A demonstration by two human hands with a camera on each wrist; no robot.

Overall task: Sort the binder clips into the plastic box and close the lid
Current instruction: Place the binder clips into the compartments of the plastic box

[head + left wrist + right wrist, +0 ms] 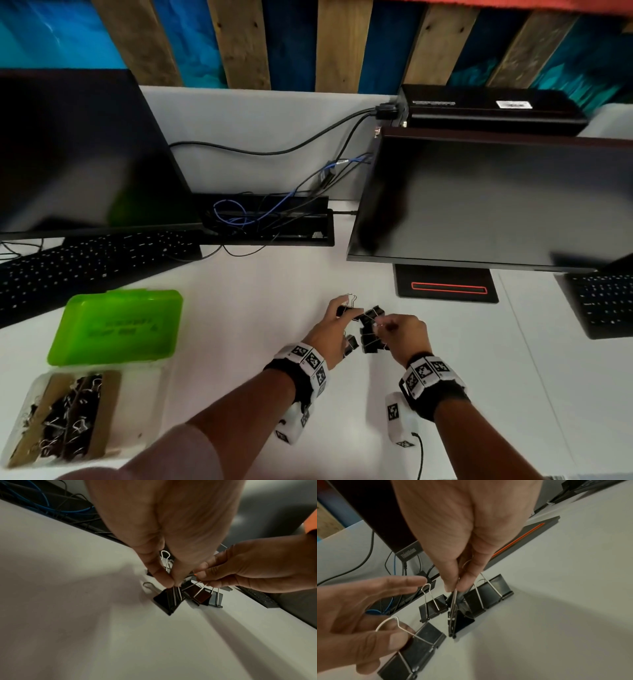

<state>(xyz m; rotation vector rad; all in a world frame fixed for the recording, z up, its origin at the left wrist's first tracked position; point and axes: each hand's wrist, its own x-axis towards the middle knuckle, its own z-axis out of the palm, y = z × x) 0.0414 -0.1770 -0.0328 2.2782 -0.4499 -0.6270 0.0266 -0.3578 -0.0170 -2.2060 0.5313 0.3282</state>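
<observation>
Several black binder clips (370, 337) lie in a small heap on the white desk (257, 308) between my hands. My left hand (342, 325) pinches the wire handles of one black clip (169, 600), its fingertips (169, 580) closed just above the clip body. My right hand (385, 325) pinches the wire handles of another clip (462, 620) that stands on the desk; more clips (488, 593) lie around it. The plastic box (144, 404) sits at the near left with its green lid (116, 325) swung open, and several clips lie inside.
Two dark monitors (479, 198) stand at the back, one on a stand base with a red stripe (447, 286). A black keyboard (85, 263) lies behind the box, a second keyboard (603, 301) at the right. A cable tray (270, 219) runs between the monitors.
</observation>
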